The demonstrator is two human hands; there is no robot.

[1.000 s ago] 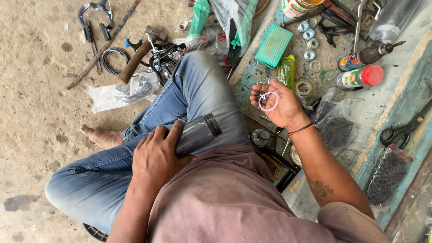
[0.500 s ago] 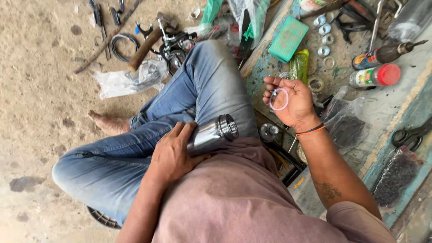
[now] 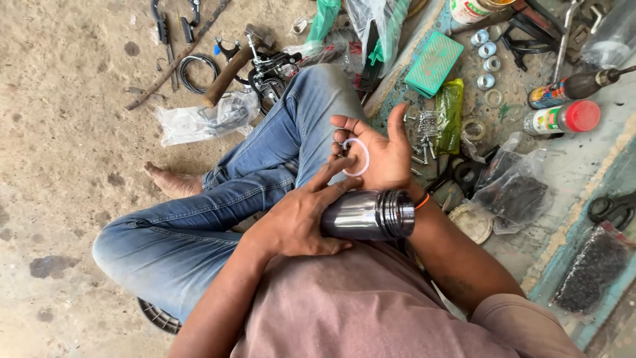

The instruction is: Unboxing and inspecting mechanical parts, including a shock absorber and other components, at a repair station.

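Dusty concrete floor, tools scattered everywhere. Left hand (image 3: 298, 222) is wrapped around a shiny ribbed steel cylinder (image 3: 368, 214) against the lap. Right hand (image 3: 377, 156) is spread open, a thin white rubber ring (image 3: 356, 157) lying on its palm. Tilt that palm and the ring could slide into the clutter. Cylinder's far end is hidden.

A white ring and a metal cylinder are held over a seated person's lap.

The shiny metal cylinder (image 3: 368, 215) is gripped by the left hand (image 3: 298, 222); just above the cylinder, the thin white ring (image 3: 356, 156) is cradled in the open right hand (image 3: 377, 156). A red-capped bottle (image 3: 563, 119) is seen well right of the cylinder.
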